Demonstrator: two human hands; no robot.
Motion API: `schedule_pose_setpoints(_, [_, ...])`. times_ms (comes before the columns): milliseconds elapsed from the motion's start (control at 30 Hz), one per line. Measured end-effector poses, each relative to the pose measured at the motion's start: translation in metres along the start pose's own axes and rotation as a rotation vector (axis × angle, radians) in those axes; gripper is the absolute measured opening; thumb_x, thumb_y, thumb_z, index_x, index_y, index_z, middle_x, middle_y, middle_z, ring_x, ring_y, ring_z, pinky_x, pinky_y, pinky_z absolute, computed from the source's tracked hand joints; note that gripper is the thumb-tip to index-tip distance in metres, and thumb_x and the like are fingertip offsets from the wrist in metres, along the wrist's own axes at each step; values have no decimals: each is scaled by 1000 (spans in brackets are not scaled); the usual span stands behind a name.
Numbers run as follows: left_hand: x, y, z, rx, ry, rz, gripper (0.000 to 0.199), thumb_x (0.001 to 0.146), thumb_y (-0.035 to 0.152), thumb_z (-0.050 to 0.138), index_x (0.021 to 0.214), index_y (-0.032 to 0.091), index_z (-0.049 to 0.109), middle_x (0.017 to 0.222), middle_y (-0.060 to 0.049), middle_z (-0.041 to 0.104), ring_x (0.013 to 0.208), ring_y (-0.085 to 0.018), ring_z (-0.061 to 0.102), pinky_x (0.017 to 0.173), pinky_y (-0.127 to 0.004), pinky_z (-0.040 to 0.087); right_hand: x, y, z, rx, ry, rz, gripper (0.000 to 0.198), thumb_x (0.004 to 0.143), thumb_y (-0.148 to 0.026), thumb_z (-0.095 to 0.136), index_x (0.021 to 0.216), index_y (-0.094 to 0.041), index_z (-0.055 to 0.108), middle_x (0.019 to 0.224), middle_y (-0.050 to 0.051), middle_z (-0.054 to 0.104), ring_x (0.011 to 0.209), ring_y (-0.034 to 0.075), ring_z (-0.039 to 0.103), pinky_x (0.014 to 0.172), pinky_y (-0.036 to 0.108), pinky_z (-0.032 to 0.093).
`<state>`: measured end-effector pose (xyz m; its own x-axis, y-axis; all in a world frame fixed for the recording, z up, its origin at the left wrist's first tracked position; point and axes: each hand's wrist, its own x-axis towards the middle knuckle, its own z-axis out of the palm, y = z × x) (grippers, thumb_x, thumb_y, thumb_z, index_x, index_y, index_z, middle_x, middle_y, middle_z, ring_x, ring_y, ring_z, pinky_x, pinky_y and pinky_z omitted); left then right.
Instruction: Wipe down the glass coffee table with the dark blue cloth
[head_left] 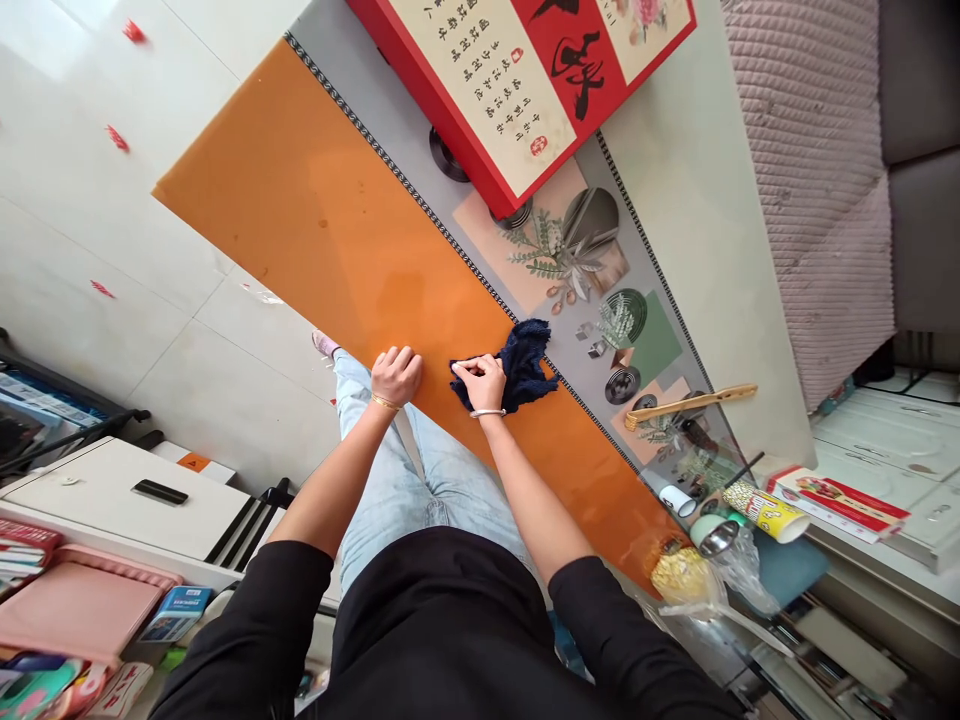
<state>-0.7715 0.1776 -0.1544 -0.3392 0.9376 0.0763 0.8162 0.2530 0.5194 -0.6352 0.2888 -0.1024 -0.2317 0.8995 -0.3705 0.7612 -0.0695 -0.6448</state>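
Observation:
My right hand (482,383) presses a crumpled dark blue cloth (526,362) against the orange tabletop (322,180), its fingers closed on the fabric. Most of the cloth spreads beyond the fingers, up to the patterned black border strip. To the left, my left hand (397,376) rests by the table's near edge with its fingers curled in; nothing shows in it. Past the border lies a grey printed table runner (517,285) with plant and vase pictures.
A large red and cream box (517,90) stands at the far end of the runner. A wooden back scratcher (694,402) lies across the runner's right edge. At right are a white cup (677,501), a yellow popcorn tub (766,512) and a snack bag (682,572).

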Motion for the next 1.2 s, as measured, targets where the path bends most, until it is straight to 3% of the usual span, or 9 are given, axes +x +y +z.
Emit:
schedule_pose_setpoints(167, [1, 0, -1, -21, -14, -8, 33, 97, 21, 40, 65, 22, 49, 69, -6, 53, 63, -20, 43, 62, -37, 20, 32, -15, 13, -1, 71, -27, 15, 82, -34, 73, 70, -25, 74, 71, -1, 60, 83, 20, 52, 81, 32, 44])
schedule_pose_setpoints(267, [1, 0, -1, 30, 3, 24, 33, 97, 20, 40, 65, 21, 47, 69, -6, 54, 63, -19, 43, 62, -37, 20, 29, -12, 7, 0, 22, -85, 14, 83, -31, 73, 70, -24, 73, 71, -1, 61, 83, 19, 53, 81, 31, 44])
schedule_pose_setpoints(367, [1, 0, -1, 79, 27, 53, 32, 96, 19, 40, 65, 21, 48, 70, -7, 55, 64, -19, 43, 61, -36, 19, 17, -3, -1, -11, 33, -44, 14, 82, -29, 74, 69, -23, 73, 67, -1, 59, 77, 18, 52, 78, 30, 45])
schedule_pose_setpoints(567, [1, 0, -1, 61, 7, 29, 33, 96, 21, 40, 65, 22, 51, 69, -7, 55, 64, -20, 44, 62, -37, 20, 42, -24, 17, -65, 40, -118, 19, 86, -33, 72, 70, -24, 71, 74, 0, 63, 85, 20, 54, 82, 32, 44])
schedule_pose_setpoints(767, [1, 1, -1, 23, 4, 15, 35, 97, 20, 39, 64, 22, 48, 68, -6, 53, 63, -19, 42, 62, -37, 19, 16, -5, 1, -120, -18, -142, 17, 83, -26, 77, 68, -23, 70, 68, 0, 60, 79, 20, 53, 78, 30, 45])
schedule_pose_setpoints(1000, [2, 2, -2, 57, 24, 40, 33, 97, 20, 40, 65, 22, 49, 70, -7, 55, 64, -19, 42, 62, -37, 19, 58, -41, 43, -216, 26, -257, 23, 92, -39, 67, 75, -23, 66, 84, 2, 64, 95, 23, 55, 84, 35, 42])
schedule_pose_setpoints(1200, [1, 1, 0, -23, 3, 1, 33, 96, 20, 40, 65, 22, 49, 68, -6, 53, 63, -19, 42, 62, -37, 20, 13, 2, 9, -256, -36, -324, 28, 95, -40, 62, 73, -23, 59, 79, 3, 62, 83, 21, 54, 82, 32, 43])
